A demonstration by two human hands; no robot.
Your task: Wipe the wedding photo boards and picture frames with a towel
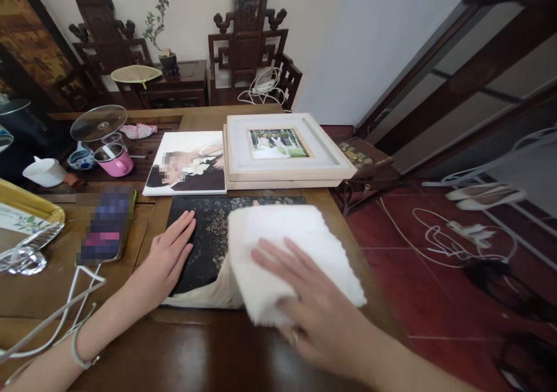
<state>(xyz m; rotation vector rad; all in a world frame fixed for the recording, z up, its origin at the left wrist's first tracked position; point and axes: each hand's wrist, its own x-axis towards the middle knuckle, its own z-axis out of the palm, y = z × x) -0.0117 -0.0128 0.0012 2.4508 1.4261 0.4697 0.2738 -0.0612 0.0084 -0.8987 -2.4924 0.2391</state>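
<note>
A dark photo panel point(198, 253) lies flat on the wooden table, with a pale gown and specks of light printed on it. My left hand point(172, 250) rests flat on its left edge, fingers stretched out and holding nothing. My right hand point(311, 299) has hold of a white cloth point(300, 224), its fingers pressing down on top. The cloth covers the panel's right part and reaches past its side onto the wood. Just behind stand a white-edged photo board point(187, 166) and a pale wooden picture frame point(289, 174) stacked on another.
Left on the table point(143, 345) are a phone point(107, 224), white cables point(82, 299), a pink mug point(114, 161), a white cup point(43, 171) and a glass lid point(99, 123). The table's right edge drops to a red floor point(391, 276) with cords and shoes. Carved chairs point(248, 44) stand behind.
</note>
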